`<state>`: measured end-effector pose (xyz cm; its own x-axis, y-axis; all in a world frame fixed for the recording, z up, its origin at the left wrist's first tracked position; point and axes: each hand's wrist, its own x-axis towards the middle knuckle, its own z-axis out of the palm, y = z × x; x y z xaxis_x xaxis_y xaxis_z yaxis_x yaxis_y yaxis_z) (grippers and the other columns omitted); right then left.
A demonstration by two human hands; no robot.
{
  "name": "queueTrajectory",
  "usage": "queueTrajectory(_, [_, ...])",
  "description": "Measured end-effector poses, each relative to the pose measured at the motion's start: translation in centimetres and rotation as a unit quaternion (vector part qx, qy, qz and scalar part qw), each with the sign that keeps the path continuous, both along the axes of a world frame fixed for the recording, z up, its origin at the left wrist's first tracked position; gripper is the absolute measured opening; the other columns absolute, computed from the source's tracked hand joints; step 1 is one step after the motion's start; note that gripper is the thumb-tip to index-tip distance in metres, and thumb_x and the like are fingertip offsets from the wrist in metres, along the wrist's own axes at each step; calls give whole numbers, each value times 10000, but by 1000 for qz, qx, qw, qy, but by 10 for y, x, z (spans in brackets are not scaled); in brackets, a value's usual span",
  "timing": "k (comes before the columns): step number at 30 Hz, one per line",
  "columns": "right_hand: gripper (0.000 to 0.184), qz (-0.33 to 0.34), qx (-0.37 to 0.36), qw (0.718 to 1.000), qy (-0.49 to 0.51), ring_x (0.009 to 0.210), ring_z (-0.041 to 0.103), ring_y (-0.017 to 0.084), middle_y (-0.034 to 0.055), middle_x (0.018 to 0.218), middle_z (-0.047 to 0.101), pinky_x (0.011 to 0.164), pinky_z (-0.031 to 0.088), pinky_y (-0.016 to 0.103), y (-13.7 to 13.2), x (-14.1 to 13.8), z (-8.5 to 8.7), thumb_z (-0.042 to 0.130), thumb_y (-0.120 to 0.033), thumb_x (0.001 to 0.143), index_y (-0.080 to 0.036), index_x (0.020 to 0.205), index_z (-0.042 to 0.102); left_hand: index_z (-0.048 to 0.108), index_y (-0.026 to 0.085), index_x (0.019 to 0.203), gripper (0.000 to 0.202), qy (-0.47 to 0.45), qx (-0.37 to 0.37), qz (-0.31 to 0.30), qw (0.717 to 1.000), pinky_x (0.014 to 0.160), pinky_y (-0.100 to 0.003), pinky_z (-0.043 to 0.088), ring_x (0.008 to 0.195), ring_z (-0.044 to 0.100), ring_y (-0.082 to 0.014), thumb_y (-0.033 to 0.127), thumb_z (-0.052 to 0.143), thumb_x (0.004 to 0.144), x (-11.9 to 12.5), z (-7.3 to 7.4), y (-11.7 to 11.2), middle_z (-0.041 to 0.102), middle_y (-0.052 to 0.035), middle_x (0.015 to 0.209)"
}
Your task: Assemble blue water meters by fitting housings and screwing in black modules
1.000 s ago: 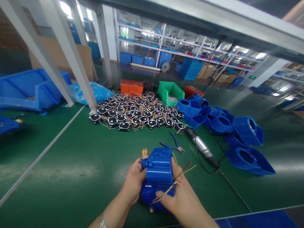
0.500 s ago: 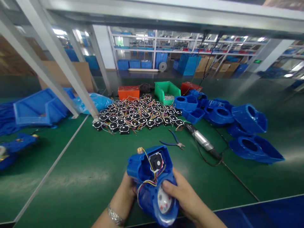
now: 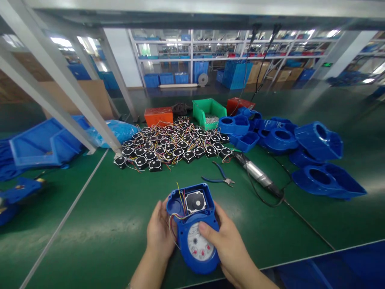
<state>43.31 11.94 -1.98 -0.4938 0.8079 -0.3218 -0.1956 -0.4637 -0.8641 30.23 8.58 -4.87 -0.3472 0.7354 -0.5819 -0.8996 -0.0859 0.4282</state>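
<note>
Between my hands is a blue water meter [image 3: 199, 261], its white dial with red pointers facing up. A black module with a white border [image 3: 195, 202] sits in the open compartment at its top, and thin coloured wires [image 3: 173, 224] come out on the left side. My left hand [image 3: 161, 230] cups the meter's left side, fingers partly hidden behind it. My right hand [image 3: 230, 241] grips the right side, the thumb lying on the dial's edge. Beyond the meter, blue-handled cutting pliers [image 3: 221, 176] lie open on the green table [image 3: 105, 224].
Many black modules with wires [image 3: 168, 146] are heaped at the middle back. Behind them stand a green bin [image 3: 209, 112] and an orange box [image 3: 159, 116]. An electric screwdriver [image 3: 258, 174] with its cable lies right, near blue housings [image 3: 327, 180]. Metal posts [image 3: 72, 76] rise at left.
The meter has turned from tilted to facing up more squarely, so dial and compartment show more fully. My left hand has shifted up its side. The view has moved slightly.
</note>
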Motion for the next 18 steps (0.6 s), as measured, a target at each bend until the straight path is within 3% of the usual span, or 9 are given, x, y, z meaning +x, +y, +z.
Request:
queueTrajectory(3, [846, 7, 31, 998, -46, 1015, 476, 262, 137, 1155, 440, 885, 415, 380, -1, -3, -4, 736, -410, 637, -139, 1285, 264, 522, 174, 1097, 446, 103, 55, 10, 993, 799, -312, 462, 931, 578, -215, 444, 540, 742, -3, 13, -6, 629, -68, 1007])
queueTrajectory(7, [802, 47, 34, 998, -23, 1040, 461, 249, 135, 1170, 428, 902, 404, 360, 6, -3, -6, 716, -432, 663, -136, 1263, 273, 455, 206, 1171, 555, 220, 9, -44, 974, 879, -324, 405, 995, 539, -224, 316, 666, 670, -1, 21, -5, 588, -60, 1091])
queueTrajectory(12, [828, 36, -42, 997, -59, 975, 496, 253, 138, 1068, 488, 872, 404, 372, 29, -5, 2, 656, -546, 678, -109, 1263, 266, 445, 187, 1172, 526, 249, -4, -74, 966, 886, -347, 379, 990, 530, -229, 281, 637, 691, -9, 16, -2, 579, -74, 1081])
queueTrajectory(18, [844, 32, -27, 999, -24, 867, 535, 234, 117, 1019, 503, 767, 448, 332, 35, -18, 2, 704, -448, 638, -115, 1265, 247, 425, 220, 1191, 549, 229, -25, -75, 970, 878, -349, 387, 969, 542, -227, 319, 631, 692, -10, 11, -4, 589, -56, 1065])
